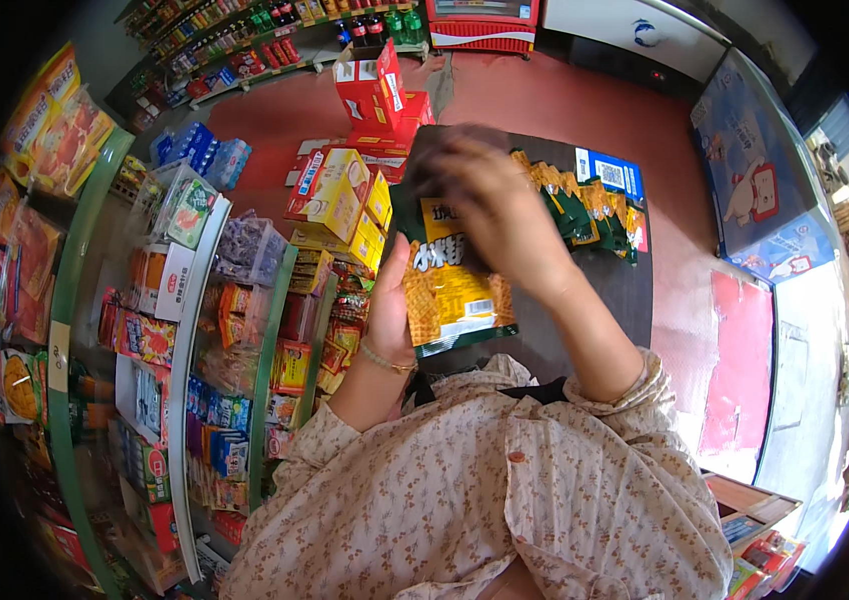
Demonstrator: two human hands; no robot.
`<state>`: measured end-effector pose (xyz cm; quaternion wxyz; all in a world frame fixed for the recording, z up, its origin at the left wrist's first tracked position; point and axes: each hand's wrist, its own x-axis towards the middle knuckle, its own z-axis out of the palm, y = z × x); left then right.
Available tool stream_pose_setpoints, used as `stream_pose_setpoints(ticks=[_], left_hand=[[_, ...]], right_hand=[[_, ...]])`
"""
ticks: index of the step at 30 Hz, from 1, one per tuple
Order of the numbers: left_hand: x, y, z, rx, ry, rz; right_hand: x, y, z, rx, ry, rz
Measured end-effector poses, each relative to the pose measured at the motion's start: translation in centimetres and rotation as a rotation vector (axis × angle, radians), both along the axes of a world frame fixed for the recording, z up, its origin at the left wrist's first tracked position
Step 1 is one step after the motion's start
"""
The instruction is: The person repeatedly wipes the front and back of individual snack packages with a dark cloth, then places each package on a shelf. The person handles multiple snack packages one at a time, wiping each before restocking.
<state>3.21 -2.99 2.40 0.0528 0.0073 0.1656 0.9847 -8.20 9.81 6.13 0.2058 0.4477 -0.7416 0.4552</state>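
Note:
A green and yellow snack packet with printed writing and pictures of crisp squares is upright in front of me. My left hand grips it by its left edge, thumb on the front. Across its upper part passes my right hand, blurred by motion, with a dark brown cloth in its grasp. The cloth hides part of the packet's face and seems to touch it. Beyond my right hand, several similar packets lie overlapping in a row on the dark tabletop.
Shelves of packaged snacks rise close on my left. Yellow cartons and red boxes are stacked past the table. A blue and white sheet with a printed code lies at the far right corner. A chest freezer stands to the right.

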Motion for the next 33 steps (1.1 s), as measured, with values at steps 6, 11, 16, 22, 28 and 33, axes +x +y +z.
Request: stream_pose_setpoints(ticks=[6, 11, 16, 22, 28, 33], left_hand=[[-1.4, -3.4, -0.3, -0.077, 0.263, 0.068], [-0.3, -6.2, -1.0, -0.113, -0.106, 0.232], [0.1, -7.5, -0.2, 0.034, 0.107, 0.247], [0.0, -5.1, 0.0, -0.018, 0.102, 0.308], [-1.3, -3.2, -0.8, -0.239, 0.059, 0.408], [-1.5, -1.6, -0.5, -0.718, -0.190, 0.834]], right_hand=[[7.4, -1.3, -0.2, 0.262, 0.077, 0.126], [7.0, 1.2, -2.3, 0.308, 0.269, 0.332], [3.5, 4.3, -4.2, 0.425, 0.275, 0.155], [3.6, 4.0, -5.3, -0.483, -1.601, 0.491], [5.0, 2.7, -4.1, -0.727, -1.591, 0.469], [4.4, 2.0, -2.5, -0.385, -1.036, 0.021]])
